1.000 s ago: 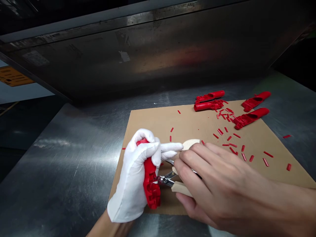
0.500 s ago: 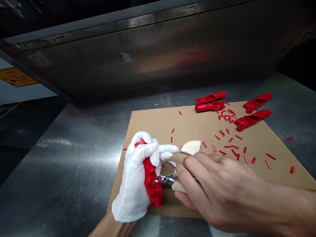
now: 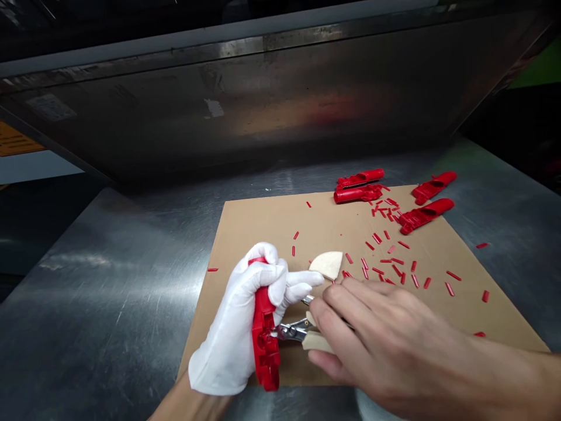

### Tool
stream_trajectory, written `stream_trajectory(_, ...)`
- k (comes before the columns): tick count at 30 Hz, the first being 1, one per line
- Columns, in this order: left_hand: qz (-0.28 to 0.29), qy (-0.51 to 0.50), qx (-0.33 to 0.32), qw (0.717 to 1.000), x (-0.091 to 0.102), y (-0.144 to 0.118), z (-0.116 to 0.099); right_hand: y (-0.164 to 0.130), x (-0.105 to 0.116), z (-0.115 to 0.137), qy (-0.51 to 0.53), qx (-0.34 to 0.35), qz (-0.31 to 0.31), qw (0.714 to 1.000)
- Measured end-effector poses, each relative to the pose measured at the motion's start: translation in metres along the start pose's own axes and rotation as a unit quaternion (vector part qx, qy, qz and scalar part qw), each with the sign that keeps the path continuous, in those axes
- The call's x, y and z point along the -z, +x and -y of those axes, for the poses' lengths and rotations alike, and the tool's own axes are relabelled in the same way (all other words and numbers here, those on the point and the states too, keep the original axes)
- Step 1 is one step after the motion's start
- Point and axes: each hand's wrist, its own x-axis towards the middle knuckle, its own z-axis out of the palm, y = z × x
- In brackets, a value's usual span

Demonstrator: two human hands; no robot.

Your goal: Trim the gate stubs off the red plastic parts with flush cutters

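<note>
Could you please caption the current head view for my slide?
Gloved left hand holds red part; bare right hand holds nippers at its side.

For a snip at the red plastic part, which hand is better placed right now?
Probably the right: the bare right hand holds the beige-handled nippers, their tips at the red plastic part. The gloved left hand is occupied gripping that part.

No text can be read: the orange sign (image 3: 17, 140) at the left edge is too blurred, the faded label (image 3: 51, 107) on the metal panel (image 3: 272, 111) likewise illegible.
</note>
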Motion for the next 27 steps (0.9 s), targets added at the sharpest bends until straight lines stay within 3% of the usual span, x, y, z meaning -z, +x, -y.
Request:
stream_trajectory(2, -0.030, 0.004, 0.004, 1.000, -0.002, 0.001, 0.000, -0.004, -0.001, 0.004, 0.022, -0.047, 0.007, 0.999)
stream_trajectory(5, -0.046, 0.001, 0.021, 0.999, -0.005, 0.001, 0.000, -0.008, -0.002, 0.007, 0.029, -0.051, 0.012, 0.998)
stream_trajectory(9, 0.008, -0.035, 0.035, 0.999, -0.006, -0.003, 0.001, -0.010, 0.002, 0.004, 0.028, -0.042, 0.015, 0.999)
stream_trajectory(11, 0.021, -0.057, 0.036, 0.997, -0.005, -0.003, 0.001, -0.012, 0.006, -0.002, 0.025, -0.041, 0.009, 0.999)
stream_trajectory(19, -0.029, -0.114, 0.023, 0.993, -0.005, 0.002, -0.002, -0.032, 0.014, -0.037, -0.008, -0.076, -0.033, 0.997)
stream_trajectory(23, -0.035, -0.099, 0.021, 0.994, -0.008, 0.001, -0.002, -0.051, 0.004, -0.048, 0.034, -0.167, 0.006, 0.985)
stream_trajectory(27, -0.046, -0.021, -0.026, 0.998, -0.005, 0.006, -0.001, -0.067, -0.005, -0.059, 0.163, -0.272, 0.064, 0.946)
